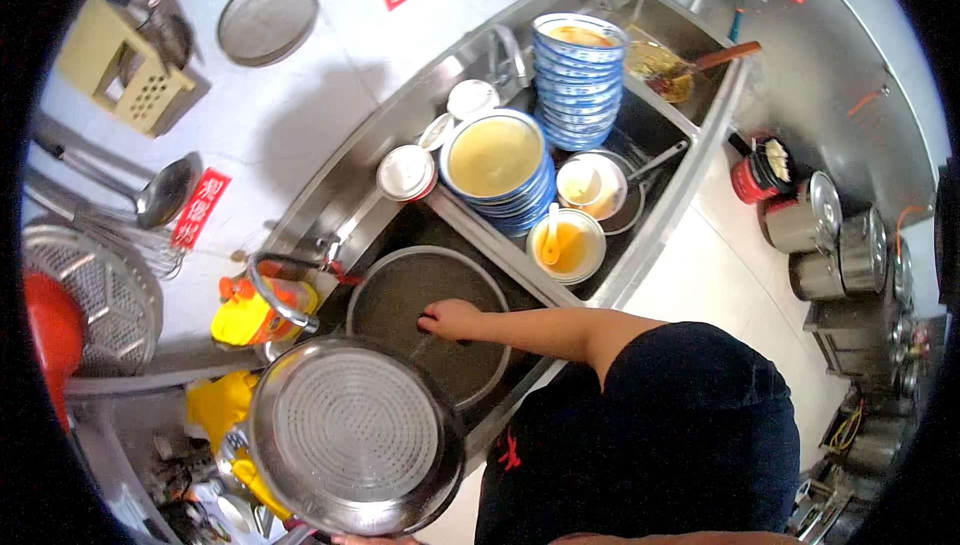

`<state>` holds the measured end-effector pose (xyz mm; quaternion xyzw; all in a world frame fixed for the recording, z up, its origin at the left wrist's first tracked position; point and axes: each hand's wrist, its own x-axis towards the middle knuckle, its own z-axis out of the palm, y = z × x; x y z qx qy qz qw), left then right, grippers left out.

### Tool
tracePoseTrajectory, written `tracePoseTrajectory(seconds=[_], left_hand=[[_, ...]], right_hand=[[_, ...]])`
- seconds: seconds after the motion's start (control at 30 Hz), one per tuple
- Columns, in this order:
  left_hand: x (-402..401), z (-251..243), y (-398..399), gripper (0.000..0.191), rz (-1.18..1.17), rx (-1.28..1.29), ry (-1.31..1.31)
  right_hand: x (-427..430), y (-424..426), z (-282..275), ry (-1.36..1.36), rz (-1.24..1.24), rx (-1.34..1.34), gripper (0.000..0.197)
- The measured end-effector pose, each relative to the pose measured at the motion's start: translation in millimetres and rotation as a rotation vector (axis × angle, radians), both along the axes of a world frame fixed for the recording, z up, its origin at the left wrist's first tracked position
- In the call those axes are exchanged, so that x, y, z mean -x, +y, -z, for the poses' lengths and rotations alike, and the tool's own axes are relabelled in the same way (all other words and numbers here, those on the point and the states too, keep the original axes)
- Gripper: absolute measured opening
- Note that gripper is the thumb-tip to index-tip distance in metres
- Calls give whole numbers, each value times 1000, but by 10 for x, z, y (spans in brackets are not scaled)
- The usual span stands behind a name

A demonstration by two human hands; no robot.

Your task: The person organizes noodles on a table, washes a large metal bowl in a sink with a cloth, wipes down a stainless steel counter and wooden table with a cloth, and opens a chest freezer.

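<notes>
My right hand [452,320] reaches over a large round metal vessel [420,256] in the near sink basin, its fingers curled; whether something small is in them cannot be told. My left hand [375,540] shows only at the bottom edge, its fingers at the rim of a large metal pan [356,425] with rings of dimples on its base. The pan is tilted over the corner of the sink. In the middle basin stand two stacks of blue and white bowls [577,87], one bowl holding cloudy liquid, and smaller bowls, one with a yellow spoon [550,245].
A curved faucet [277,297] arches beside a yellow bottle [262,312]. A metal divider [502,245] separates the basins. Strainers and a ladle [165,192] hang on the wall. A wooden-handled tool [724,55] lies across the far basin. Metal pots [806,218] stand at the right.
</notes>
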<state>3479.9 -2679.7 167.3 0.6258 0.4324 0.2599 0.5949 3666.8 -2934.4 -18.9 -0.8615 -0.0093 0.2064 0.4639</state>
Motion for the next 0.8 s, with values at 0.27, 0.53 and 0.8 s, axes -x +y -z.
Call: tracePoseTrajectory(seconds=[0.27,0.53,0.8], left_hand=[[-110,-440,-117,34,1067,-839,1052],[-126,-234,-598,14,1605,-1580,516],[31,-37,-343,18,1684,-1407,534]], right_hand=[[-169,-165,-282,193,-46,-202,53],[-243,-11,-527,490,-415,-597,71],[40,60,-229,344,-236,-309,35]])
